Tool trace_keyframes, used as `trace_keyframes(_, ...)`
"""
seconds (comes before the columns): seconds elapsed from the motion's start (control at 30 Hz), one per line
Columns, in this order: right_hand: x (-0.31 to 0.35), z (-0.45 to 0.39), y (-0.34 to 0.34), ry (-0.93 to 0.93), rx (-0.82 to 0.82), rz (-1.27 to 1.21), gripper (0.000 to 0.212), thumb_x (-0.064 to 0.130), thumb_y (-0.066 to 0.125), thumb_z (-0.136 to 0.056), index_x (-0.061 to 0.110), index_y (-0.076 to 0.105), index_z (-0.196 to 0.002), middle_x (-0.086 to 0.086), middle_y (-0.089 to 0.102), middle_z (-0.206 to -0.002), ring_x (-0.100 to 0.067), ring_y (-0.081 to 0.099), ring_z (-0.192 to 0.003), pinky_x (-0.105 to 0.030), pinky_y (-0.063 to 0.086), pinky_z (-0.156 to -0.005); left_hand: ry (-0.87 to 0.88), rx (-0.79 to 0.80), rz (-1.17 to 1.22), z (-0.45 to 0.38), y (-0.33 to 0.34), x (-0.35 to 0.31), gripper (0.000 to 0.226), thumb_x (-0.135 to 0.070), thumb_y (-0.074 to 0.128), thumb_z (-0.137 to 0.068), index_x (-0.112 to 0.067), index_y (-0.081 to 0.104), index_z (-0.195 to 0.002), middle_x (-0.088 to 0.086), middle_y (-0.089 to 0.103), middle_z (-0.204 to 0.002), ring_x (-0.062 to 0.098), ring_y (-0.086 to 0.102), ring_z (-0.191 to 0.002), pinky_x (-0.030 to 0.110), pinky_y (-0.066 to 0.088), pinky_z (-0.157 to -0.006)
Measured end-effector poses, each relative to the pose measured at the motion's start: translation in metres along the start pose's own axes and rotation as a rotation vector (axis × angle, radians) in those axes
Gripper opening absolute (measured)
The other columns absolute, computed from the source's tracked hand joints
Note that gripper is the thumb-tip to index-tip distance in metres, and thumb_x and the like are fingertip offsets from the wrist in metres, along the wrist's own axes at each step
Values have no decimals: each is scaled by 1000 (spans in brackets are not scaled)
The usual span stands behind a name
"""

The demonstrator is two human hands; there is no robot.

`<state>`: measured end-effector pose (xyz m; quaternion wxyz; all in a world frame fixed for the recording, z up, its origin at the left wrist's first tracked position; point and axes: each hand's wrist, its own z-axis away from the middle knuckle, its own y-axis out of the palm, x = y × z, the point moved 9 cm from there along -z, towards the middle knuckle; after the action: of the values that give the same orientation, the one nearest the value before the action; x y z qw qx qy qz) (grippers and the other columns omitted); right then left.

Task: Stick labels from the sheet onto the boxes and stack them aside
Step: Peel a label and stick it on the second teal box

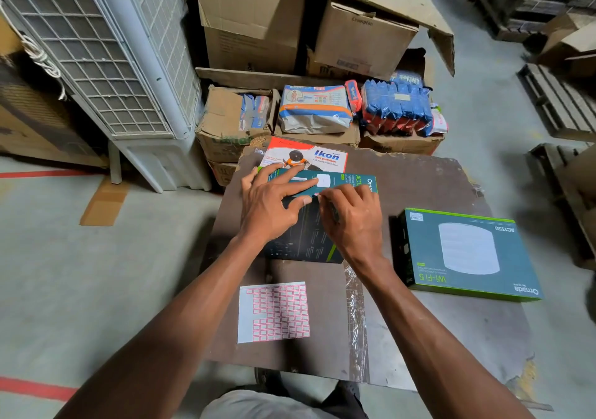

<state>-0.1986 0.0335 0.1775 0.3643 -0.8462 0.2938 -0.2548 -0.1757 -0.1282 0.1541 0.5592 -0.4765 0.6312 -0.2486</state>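
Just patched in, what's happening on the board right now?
A person is labelling Omada Wi-Fi boxes. The left hand steadies the teal box in the middle of the brown board, while the right hand pinches something small at its edge, apparently a label. The label sheet, partly used, lies nearer the person. Another Omada box lies flat to the right, with a small sticker at one corner.

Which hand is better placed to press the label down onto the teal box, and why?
The right hand. Its fingertips already pinch what looks like a small label at the near top edge of the tilted teal box, while the left hand lies spread across the box, steadying it.
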Motion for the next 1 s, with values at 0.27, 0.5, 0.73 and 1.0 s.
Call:
trace_keyframes(0.27,3,0,-1,10,-7,17,22,34,72,-94,16,72,-107,-4,71,-104,-26,56,-88,-40,46,-72,1,7,-6,-3,0,0,40,-55,54,-91,-57,59,-131,-23,48,-151,19,38,-142,49,23,-116)
trace_keyframes(0.5,6,6,3,40,14,40,32,33,80,-85,17,71,-111,-4,69,-109,-27,56,-96,-41,44,-78,5,9,-18,-3,1,1,39,-55,58,-92,-58,58,-131,-26,46,-151,18,37,-142,47,22,-117)
trace_keyframes(0.73,-5,3,-6,150,15,-191,31,39,69,-94,17,67,-116,1,69,-107,-18,53,-95,-36,42,-80,15,5,-10,-7,-1,0,37,-53,59,-93,-57,59,-130,-27,47,-150,17,37,-142,45,20,-116)
trace_keyframes(1.0,-7,-11,10,14,39,-46,21,37,66,-96,23,73,-111,-4,68,-109,-25,53,-87,-38,40,-68,12,-1,-12,-6,-1,-1,36,-53,62,-94,-56,60,-130,-25,48,-150,18,38,-141,43,18,-115)
